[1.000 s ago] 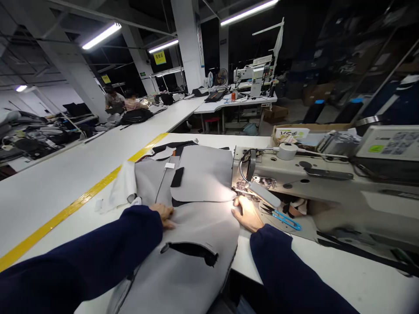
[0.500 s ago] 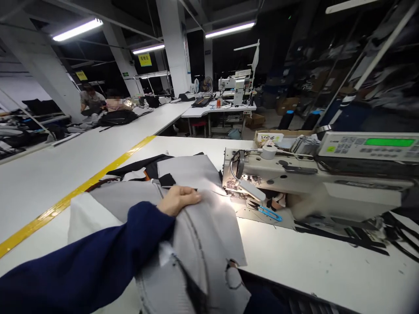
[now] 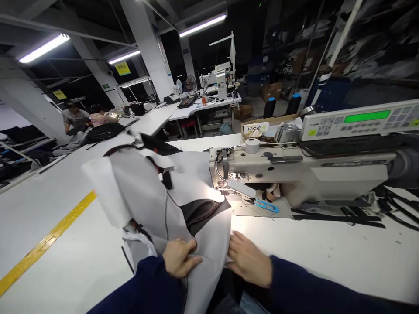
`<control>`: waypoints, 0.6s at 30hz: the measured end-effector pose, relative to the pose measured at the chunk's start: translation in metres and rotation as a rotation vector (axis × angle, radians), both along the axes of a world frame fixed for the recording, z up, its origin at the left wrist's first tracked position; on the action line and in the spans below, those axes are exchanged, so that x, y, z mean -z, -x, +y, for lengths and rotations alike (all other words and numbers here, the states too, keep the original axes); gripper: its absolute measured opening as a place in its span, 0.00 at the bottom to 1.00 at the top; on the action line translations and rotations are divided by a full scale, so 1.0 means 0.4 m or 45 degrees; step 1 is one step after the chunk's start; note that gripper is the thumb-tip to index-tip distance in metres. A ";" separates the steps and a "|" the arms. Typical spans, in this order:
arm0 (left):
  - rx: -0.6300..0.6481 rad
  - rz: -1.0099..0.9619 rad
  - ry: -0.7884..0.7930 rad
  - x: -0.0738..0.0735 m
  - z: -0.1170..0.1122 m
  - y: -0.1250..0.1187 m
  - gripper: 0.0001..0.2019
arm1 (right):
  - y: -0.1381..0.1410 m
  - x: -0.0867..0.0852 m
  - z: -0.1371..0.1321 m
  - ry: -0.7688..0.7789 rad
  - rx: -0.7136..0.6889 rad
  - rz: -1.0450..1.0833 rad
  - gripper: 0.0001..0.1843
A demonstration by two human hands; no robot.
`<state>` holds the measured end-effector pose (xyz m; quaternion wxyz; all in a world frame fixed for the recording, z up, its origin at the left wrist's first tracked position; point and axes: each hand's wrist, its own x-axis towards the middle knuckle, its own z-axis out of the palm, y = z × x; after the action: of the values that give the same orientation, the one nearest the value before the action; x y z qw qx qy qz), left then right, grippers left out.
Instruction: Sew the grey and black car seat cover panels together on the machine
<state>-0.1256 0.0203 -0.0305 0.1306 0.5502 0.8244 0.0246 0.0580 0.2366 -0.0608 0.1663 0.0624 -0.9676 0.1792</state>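
Light grey fabric (image 3: 144,192) with black seams lies bunched over the table, one end under the needle area of a sewing machine (image 3: 262,163). My left hand (image 3: 180,257) is closed on a fold of it, thumb and fingers pinching the cloth. At the cloth's right edge, near the table's front, my right hand (image 3: 245,257) grips the edge, its fingertips partly hidden. Between the hands and the needle a dark fold (image 3: 203,213) gapes open. Thread snips (image 3: 265,206) with blue handles rest on the machine bed, right of the needle.
A control panel (image 3: 360,122) with a green display sits above the machine. Behind it is a cardboard box (image 3: 255,126) beside black thread cones (image 3: 270,107). Yellow tape (image 3: 49,240) runs along the table's left. Two people sit at the far left. Another sewing machine (image 3: 216,83) stands farther back.
My left hand has drawn back toward me, and the grey fabric has swung up and folded. My right hand has come into view at the cloth's right edge. The camera view has shifted.
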 end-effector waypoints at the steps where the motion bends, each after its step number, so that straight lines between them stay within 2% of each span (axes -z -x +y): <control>1: 0.091 0.078 -0.057 0.007 -0.009 -0.004 0.16 | -0.002 -0.015 0.029 -0.016 0.010 0.033 0.12; 5: 0.463 0.298 -0.278 -0.043 0.014 -0.008 0.13 | 0.057 -0.080 0.117 -0.250 0.025 0.117 0.29; 6: 0.484 0.316 -0.306 -0.054 0.026 -0.006 0.15 | 0.085 -0.087 0.123 -0.322 -0.031 0.091 0.32; 8: 0.436 0.321 -0.291 -0.059 0.045 0.002 0.23 | 0.139 -0.084 0.119 -0.430 -0.122 0.009 0.31; 11: 0.395 0.371 -0.197 -0.024 0.045 0.040 0.35 | 0.198 -0.051 0.090 -0.511 -0.133 -0.101 0.24; 13: 0.452 0.446 -0.153 0.006 0.034 0.096 0.36 | 0.231 -0.030 0.065 -0.505 -0.091 -0.137 0.20; 15: 0.508 0.500 -0.100 0.018 0.030 0.178 0.34 | 0.280 -0.020 0.038 -0.467 -0.040 -0.159 0.15; 18: 0.467 0.512 0.057 -0.012 0.057 0.318 0.30 | 0.381 -0.030 -0.003 -0.425 0.055 -0.180 0.12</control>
<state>-0.2529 0.0432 -0.0255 -0.0214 0.6810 0.7207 -0.1276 -0.0944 0.2354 -0.0490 0.0891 0.0554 -0.9943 0.0165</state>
